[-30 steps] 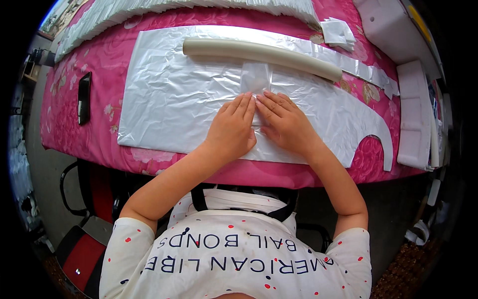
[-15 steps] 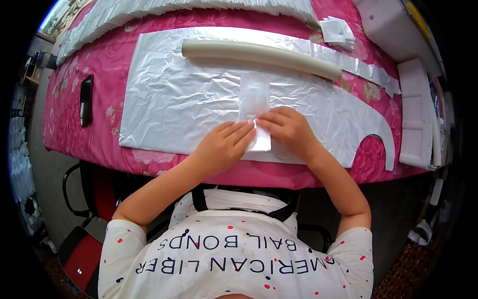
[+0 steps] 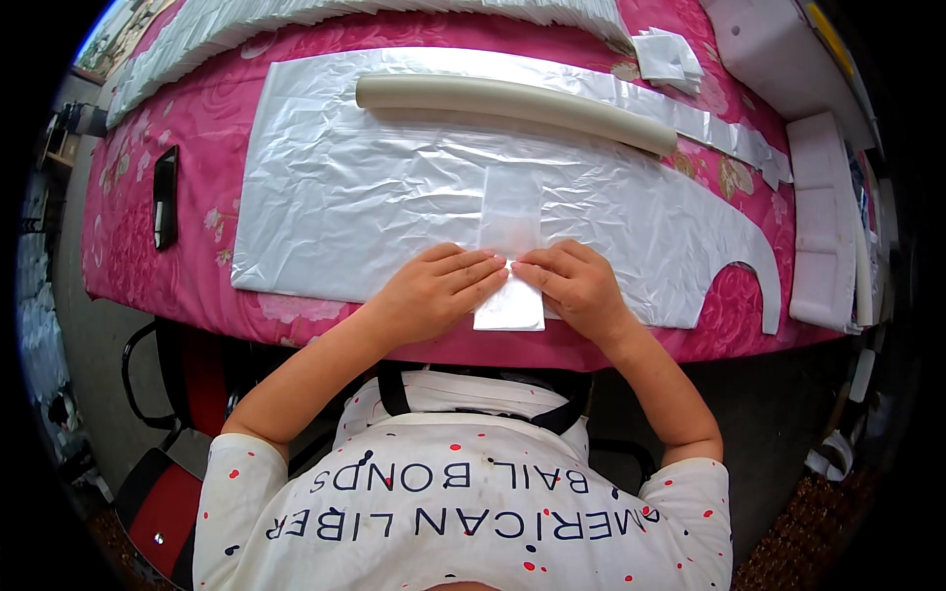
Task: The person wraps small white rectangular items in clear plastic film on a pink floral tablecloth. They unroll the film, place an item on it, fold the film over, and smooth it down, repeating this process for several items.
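A narrow, folded piece of thin plastic film (image 3: 510, 309) lies near the front edge of a large white plastic sheet (image 3: 345, 202). Its far part is see-through, while its near part looks whiter and layered. My left hand (image 3: 439, 286) presses on its left edge, fingers held together. From the other side my right hand (image 3: 579, 284) grips the right edge, thumb and fingers close together. The fingertips of both hands almost meet over the middle of the film. What lies under the fingers is hidden.
A long beige tube (image 3: 512, 106) rests across the sheet's far part. To the left lies a dark phone (image 3: 167, 197) on the pink flowered tablecloth (image 3: 128, 236). Folded white pieces (image 3: 666, 59) sit at the far right, near white foam blocks (image 3: 820, 222). A long white stack (image 3: 345, 12) lines the back.
Both hands have come toward me together with the folded film, whose near end now reaches past the sheet's front edge. My right hand has lowered level with the left.
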The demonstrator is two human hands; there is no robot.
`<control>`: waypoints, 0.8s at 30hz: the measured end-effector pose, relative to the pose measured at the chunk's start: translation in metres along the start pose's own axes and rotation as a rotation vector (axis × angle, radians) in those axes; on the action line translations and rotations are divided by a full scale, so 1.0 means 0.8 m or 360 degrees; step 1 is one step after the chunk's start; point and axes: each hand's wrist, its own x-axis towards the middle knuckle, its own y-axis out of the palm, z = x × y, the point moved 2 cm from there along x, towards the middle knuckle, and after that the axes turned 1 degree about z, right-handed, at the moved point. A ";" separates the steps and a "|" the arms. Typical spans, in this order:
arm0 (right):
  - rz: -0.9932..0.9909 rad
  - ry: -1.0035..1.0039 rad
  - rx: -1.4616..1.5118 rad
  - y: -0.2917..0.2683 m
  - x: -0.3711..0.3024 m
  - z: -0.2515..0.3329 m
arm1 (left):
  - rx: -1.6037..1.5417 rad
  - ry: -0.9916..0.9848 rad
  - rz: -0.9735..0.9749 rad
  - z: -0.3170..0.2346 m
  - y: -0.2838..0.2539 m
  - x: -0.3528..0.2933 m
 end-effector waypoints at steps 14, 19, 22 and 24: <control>0.0311 0.1277 0.0677 -0.008 0.025 -0.027 | -0.1026 -0.1293 -0.0024 0.019 -0.010 0.034; 0.0588 0.1744 0.1009 -0.012 0.048 -0.047 | -0.0894 -0.1539 -0.0044 0.038 -0.006 0.048; 0.0645 0.1795 0.0950 -0.010 0.053 -0.049 | -0.0935 -0.1587 -0.0066 0.040 -0.007 0.049; 0.0663 0.1845 0.0976 -0.011 0.054 -0.052 | -0.0939 -0.1603 -0.0051 0.035 -0.016 0.054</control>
